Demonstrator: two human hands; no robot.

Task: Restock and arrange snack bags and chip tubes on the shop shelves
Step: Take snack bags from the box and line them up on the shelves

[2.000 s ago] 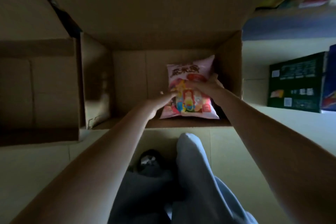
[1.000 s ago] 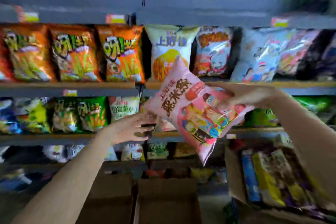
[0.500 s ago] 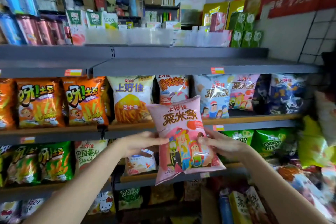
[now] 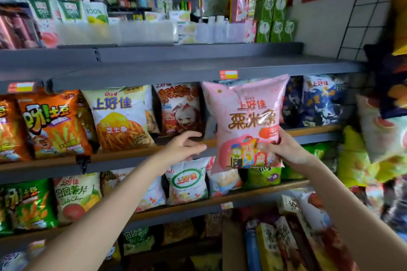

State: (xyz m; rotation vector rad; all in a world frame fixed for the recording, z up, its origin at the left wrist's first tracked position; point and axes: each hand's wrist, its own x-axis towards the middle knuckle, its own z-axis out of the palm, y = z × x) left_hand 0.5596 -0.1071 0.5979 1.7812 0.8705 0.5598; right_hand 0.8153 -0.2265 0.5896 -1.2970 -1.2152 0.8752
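With the right hand (image 4: 284,149) pinching the pink bag (image 4: 246,121) low and the left hand (image 4: 182,147) loose and empty, the person should probably slide it upright into the shelf (image 4: 317,131) gap.

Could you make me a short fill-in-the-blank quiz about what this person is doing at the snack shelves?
1. The right hand grips a snack bag whose colour is ____.
2. The ____ hand holds nothing, fingers relaxed.
3. The white and yellow bag stands to the ____ of the orange bag as seen.

Missing words: pink; left; right
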